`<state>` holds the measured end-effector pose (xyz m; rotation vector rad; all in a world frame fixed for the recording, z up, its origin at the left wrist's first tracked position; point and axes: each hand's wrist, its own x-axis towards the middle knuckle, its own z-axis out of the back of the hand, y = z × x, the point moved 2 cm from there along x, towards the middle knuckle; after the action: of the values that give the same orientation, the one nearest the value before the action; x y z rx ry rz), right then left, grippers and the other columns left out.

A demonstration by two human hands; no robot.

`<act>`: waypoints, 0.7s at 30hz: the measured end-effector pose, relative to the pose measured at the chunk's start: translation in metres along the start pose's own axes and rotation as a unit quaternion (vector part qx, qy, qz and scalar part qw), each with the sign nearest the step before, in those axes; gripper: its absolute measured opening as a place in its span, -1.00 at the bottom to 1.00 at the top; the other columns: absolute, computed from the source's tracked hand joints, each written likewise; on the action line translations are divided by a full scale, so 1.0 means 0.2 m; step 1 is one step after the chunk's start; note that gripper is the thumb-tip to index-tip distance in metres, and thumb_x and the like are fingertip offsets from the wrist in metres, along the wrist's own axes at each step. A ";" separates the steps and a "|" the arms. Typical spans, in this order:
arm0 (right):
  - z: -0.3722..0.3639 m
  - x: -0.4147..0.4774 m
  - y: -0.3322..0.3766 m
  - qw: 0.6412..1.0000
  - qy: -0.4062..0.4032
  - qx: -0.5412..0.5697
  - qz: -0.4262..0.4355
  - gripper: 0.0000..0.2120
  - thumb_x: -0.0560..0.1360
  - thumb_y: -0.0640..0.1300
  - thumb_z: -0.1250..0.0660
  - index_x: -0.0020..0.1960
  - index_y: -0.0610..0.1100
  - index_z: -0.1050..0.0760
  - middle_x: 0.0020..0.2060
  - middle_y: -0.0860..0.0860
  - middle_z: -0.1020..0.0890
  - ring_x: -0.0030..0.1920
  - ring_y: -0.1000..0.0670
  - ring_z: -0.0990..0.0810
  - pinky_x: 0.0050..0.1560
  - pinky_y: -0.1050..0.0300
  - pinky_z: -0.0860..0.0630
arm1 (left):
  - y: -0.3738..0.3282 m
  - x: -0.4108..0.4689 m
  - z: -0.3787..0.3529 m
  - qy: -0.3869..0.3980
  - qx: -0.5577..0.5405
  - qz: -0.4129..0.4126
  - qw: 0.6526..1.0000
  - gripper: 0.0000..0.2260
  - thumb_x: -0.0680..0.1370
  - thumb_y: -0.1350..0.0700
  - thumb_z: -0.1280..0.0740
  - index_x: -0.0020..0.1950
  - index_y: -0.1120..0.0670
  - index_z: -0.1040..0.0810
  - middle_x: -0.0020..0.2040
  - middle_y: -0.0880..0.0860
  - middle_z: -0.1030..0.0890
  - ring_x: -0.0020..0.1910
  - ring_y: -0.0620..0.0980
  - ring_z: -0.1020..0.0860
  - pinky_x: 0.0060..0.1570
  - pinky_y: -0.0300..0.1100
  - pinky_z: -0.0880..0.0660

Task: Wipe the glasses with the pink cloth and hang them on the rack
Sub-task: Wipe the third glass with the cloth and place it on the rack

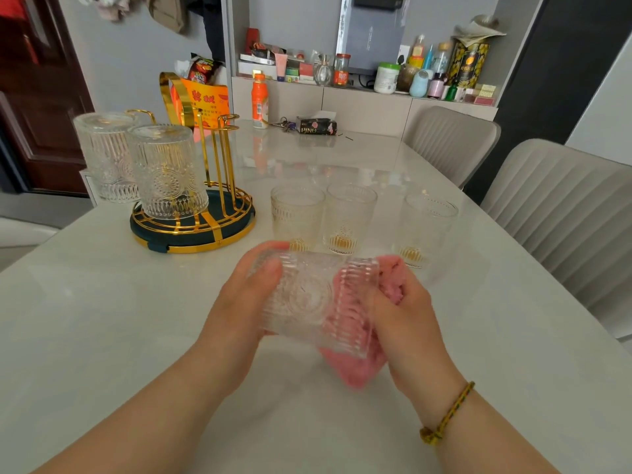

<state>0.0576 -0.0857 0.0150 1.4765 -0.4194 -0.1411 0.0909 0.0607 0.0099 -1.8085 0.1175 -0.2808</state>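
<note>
While we hold the ribbed glass (307, 299) on its side, right of the rack (219, 200) and nearer us, axis crosswise, our left hand (239, 302) curls round its base and our right hand (407, 313) grips the fluffy cloth (352, 371) stuffed into its mouth; the left hand is nearer the gold wire rack.

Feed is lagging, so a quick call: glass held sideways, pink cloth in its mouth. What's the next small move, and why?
Probably twist the pink cloth inside the glass: the right hand has it stuffed in the mouth, and the left hand grips the base. Hanging on the rack comes after.
</note>
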 end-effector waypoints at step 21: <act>-0.06 0.01 -0.13 0.957 0.114 0.172 -0.202 -0.87 0.47 -0.14 -0.29 -0.05 -0.16 -0.57 -0.18 -0.08 -0.69 -0.16 -0.06 -0.65 -0.06 0.08 -0.59 | -0.02 0.01 0.03 -0.025 0.075 -0.064 0.995 -0.60 0.13 -0.17 -0.36 -0.04 -0.24 -0.48 -0.18 -0.24 -0.61 -0.22 -0.28 -0.59 -0.30 -0.35 -0.52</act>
<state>0.0676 -0.0770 -0.0106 1.8872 0.0563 -0.2279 0.0942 0.0675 0.0120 -1.6754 -0.0538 -0.3255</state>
